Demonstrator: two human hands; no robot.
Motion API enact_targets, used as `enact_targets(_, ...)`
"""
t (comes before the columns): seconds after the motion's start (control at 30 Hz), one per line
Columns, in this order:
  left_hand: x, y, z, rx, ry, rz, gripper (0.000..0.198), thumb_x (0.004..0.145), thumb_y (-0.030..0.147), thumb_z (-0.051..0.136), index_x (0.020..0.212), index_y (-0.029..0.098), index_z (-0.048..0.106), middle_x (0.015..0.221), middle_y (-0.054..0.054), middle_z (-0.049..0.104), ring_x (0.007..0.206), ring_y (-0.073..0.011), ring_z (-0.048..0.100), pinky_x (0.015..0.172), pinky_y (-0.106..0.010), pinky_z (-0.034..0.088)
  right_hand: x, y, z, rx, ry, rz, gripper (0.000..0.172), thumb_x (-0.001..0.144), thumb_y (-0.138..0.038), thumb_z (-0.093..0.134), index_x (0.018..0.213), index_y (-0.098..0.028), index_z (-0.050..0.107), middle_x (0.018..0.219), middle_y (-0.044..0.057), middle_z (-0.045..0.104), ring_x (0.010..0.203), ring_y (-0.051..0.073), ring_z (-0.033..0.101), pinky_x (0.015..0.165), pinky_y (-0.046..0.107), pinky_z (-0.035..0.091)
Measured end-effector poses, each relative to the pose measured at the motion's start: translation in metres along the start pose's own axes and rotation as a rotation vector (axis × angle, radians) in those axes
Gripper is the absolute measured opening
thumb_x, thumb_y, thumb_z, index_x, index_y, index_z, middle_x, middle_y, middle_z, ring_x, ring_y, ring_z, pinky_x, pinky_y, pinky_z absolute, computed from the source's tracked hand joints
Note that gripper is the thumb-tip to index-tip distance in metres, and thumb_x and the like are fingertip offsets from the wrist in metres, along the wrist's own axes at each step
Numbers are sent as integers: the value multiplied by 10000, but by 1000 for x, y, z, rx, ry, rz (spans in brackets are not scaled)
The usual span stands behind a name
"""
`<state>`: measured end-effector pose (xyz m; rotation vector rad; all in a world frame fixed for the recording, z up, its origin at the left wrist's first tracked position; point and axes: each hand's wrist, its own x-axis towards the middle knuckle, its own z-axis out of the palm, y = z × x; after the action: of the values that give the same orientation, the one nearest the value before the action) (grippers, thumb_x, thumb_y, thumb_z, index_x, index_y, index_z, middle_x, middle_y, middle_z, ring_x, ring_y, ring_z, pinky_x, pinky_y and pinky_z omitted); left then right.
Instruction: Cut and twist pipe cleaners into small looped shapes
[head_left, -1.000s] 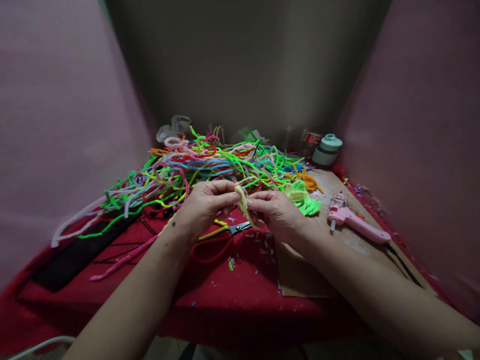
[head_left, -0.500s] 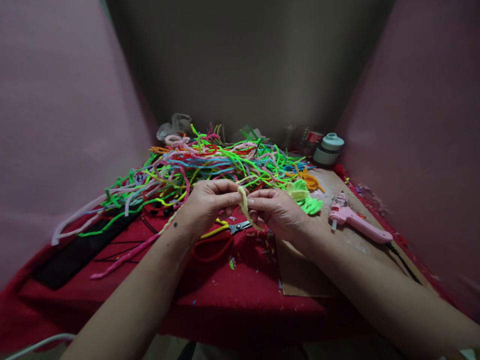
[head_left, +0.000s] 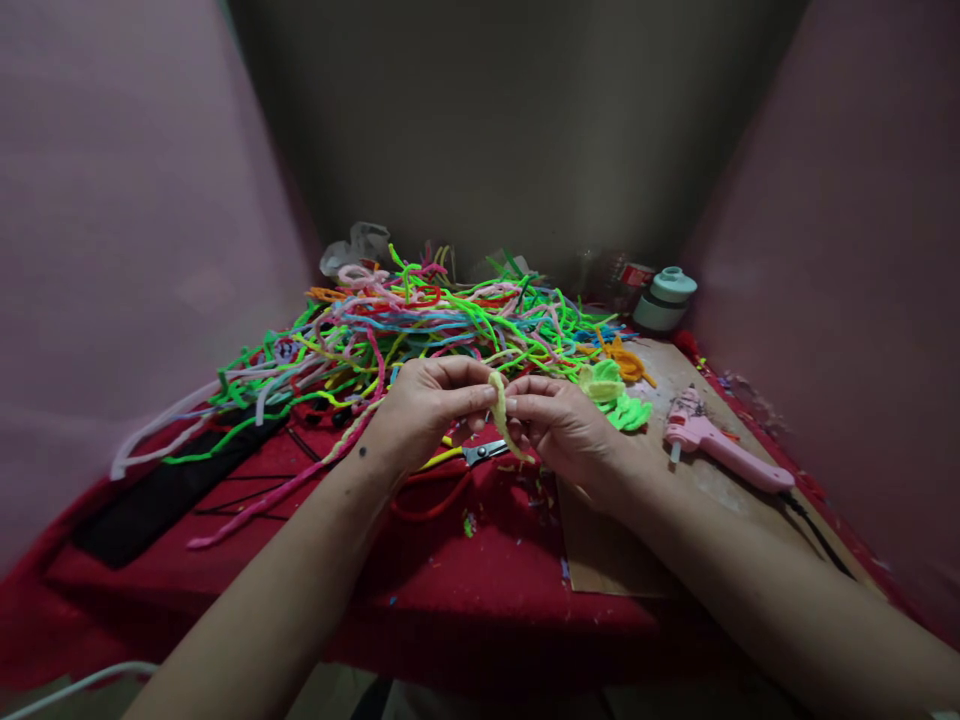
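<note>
My left hand [head_left: 426,406] and my right hand [head_left: 561,425] meet over the middle of the red table. Both pinch a pale yellow pipe cleaner [head_left: 501,415] that is bent into a loop between the fingertips. Its lower end curls down under my right fingers. Directly below the hands lie scissors with red handles [head_left: 442,480] on the red cloth [head_left: 465,580].
A big tangled heap of coloured pipe cleaners [head_left: 420,325] fills the back of the table. Green and orange bent pieces [head_left: 611,392] lie to the right on a brown cardboard sheet [head_left: 622,550], beside a pink glue gun [head_left: 716,445]. A pale round jar [head_left: 664,298] stands at the back right. A black strip [head_left: 172,490] lies left.
The view has shifted slightly, so everything sits a little further right. Both hands keep pinching the yellow pipe cleaner, with only small finger movements on it.
</note>
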<state>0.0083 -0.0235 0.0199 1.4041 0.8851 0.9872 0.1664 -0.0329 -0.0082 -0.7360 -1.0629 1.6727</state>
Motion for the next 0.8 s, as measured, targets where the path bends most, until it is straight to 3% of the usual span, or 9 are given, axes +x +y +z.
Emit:
enact_targets(0.23,-2,1,3,-20,-22,39,118,680,220,664,753,129,646,563,19,560,402,-41,433,370,-154,339,-2,-2,4,44,-19,36,114,599,-172,685,657,-144,592,530,-33,535,439,74,447,451,222,346)
enact_targets(0.53,0,-2,4,-214,-50,-53,130,674,213,688,745,124,624,567,27,540,418,-28,427,418,-157,367,1,1,-2,6,-158,-5,123,663,-218,677,645,-142,581,544,-27,510,459,63,397,463,208,325)
enact_targets(0.8,2,-2,3,-141,-58,-33,165,663,228,703,773,128,632,608,30,561,421,-26,447,384,-142,353,3,0,-2,63,-113,-1,133,628,-202,713,691,-141,613,615,-1,598,550,91,540,565,229,422)
